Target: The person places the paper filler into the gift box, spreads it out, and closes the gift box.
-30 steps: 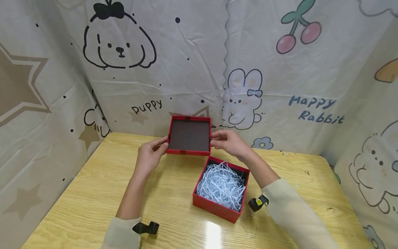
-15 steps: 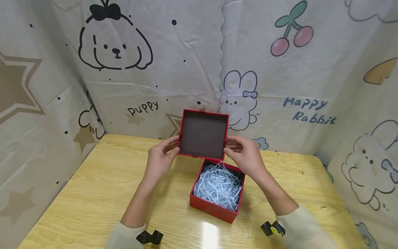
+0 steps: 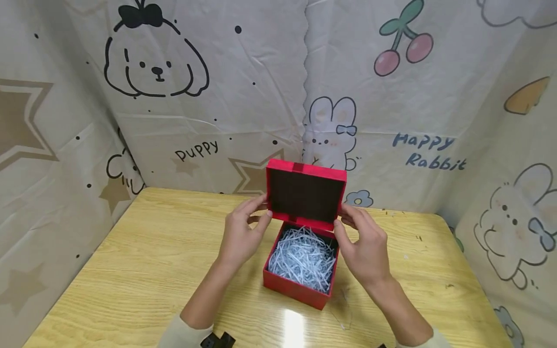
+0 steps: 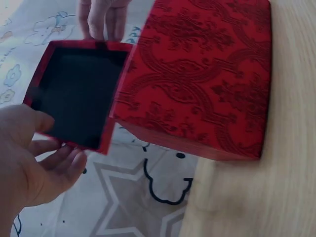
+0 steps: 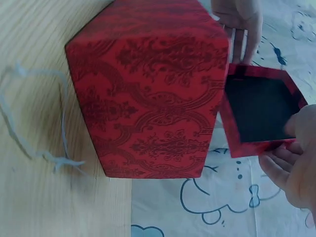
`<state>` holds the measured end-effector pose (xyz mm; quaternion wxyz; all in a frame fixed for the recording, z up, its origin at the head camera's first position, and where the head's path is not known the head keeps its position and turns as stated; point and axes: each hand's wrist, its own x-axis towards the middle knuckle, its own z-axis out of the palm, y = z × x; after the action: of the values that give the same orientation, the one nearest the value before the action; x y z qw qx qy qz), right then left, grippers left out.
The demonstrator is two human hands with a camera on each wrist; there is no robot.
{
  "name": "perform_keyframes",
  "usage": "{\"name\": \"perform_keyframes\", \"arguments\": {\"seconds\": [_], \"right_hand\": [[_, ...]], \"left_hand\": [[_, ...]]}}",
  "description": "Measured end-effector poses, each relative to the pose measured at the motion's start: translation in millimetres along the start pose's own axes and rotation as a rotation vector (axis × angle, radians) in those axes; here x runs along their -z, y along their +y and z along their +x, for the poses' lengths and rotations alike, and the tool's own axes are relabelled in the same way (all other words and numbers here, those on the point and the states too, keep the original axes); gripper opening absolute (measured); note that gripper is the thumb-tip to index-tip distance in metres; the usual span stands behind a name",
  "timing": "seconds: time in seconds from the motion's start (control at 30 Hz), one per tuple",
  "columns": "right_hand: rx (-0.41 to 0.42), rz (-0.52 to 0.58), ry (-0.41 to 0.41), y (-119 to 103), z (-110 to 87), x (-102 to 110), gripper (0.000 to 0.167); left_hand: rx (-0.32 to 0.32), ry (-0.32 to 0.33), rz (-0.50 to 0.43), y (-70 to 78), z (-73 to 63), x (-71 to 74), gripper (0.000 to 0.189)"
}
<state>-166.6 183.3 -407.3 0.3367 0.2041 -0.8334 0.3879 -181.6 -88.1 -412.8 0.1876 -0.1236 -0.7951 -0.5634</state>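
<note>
A red box lid with a dark inside is held tilted up between both hands, its inner face toward me. My left hand grips its left side, thumb at the lower corner. On the opposite side, my right hand holds it the same way. Just below and in front stands a red box, full of pale shredded paper. The lid's lower edge overlaps the box's far rim in the head view. Both wrist views show a dark damask pattern on the box's outer walls, with the lid beyond.
The box stands on a light wooden table. A printed cloth hangs behind the table's far edge and along both sides. A thin pale string lies on the wood at the box's right.
Both hands have carried the lid rightward and nearer, from left of and behind the box to over its far edge. Its tilt has changed along the way. The box stays put.
</note>
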Motion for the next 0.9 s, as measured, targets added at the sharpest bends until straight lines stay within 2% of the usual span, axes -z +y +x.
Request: {"name": "perform_keyframes", "arguments": {"seconds": [0.13,0.27,0.43,0.5,0.57,0.67,0.77,0.83,0.9], "right_hand": [[-0.072,0.087,0.05,-1.9,-9.1,5.6,0.04],[-0.109,0.099,0.051,-2.0,-18.6,6.8,0.049],[-0.12,0.162,0.033,-2.6,-25.4,6.5,0.036],[-0.14,0.163,0.038,-1.9,-26.2,6.5,0.031],[-0.166,0.172,0.042,-0.8,-27.0,6.6,0.028],[-0.186,0.282,0.004,2.7,-27.6,7.2,0.027],[-0.152,0.426,-0.045,9.0,-29.9,8.0,0.032],[-0.09,0.49,-0.059,14.7,-32.5,8.9,0.034],[-0.009,0.519,-0.068,20.5,-35.1,9.4,0.032]], "left_hand": [[0.01,-0.075,-0.073,4.6,-1.9,1.4,0.037],[-0.039,-0.126,-0.113,5.7,-4.6,-2.5,0.044],[-0.072,-0.151,-0.106,5.8,-5.6,-0.8,0.044],[-0.048,-0.173,-0.098,7.4,-5.2,2.1,0.042],[0.003,-0.216,-0.082,10.2,-5.1,4.2,0.041],[0.09,-0.287,-0.033,14.5,-4.7,6.5,0.047],[0.132,-0.354,0.018,16.0,-4.0,10.4,0.064],[0.117,-0.409,0.054,15.3,-3.5,14.6,0.069],[0.076,-0.464,0.088,13.5,-2.2,19.4,0.07]]}}
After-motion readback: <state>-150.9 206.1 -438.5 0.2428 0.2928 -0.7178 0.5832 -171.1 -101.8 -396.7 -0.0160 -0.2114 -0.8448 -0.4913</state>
